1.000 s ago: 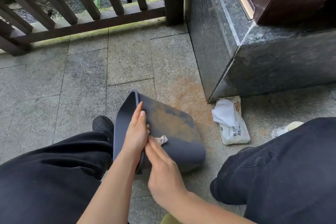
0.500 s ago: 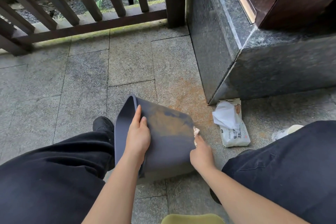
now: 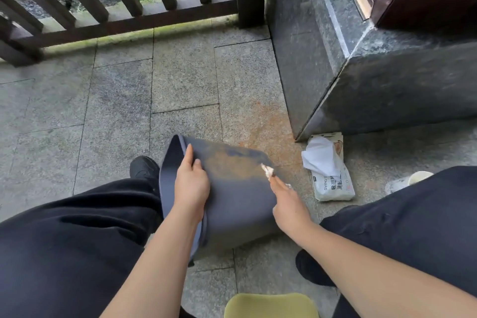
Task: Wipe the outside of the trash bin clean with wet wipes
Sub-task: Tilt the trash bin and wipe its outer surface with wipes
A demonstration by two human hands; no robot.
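Note:
A dark blue trash bin [image 3: 240, 204] lies on its side on the stone floor between my legs, its rim to the left, with a brown dirt patch on its upper side. My left hand [image 3: 191, 183] grips the rim near the opening and steadies the bin. My right hand [image 3: 286, 201] is at the bin's right end, near its base, and pinches a soiled wet wipe [image 3: 267, 170] against the edge there. A pack of wet wipes [image 3: 333, 183] with a white wipe pulled out of it lies on the floor to the right.
A dark stone plinth [image 3: 361, 80] stands at the back right, and a dark wooden railing [image 3: 124, 20] runs along the back. A pale cup-like object [image 3: 413, 178] sits at the right edge beside my knee. A yellow-green seat edge [image 3: 271, 304] shows at the bottom.
My right hand has swept the wipe from the rim side, beside my left hand, across to the bin's right end. The left hand has kept its hold on the rim.

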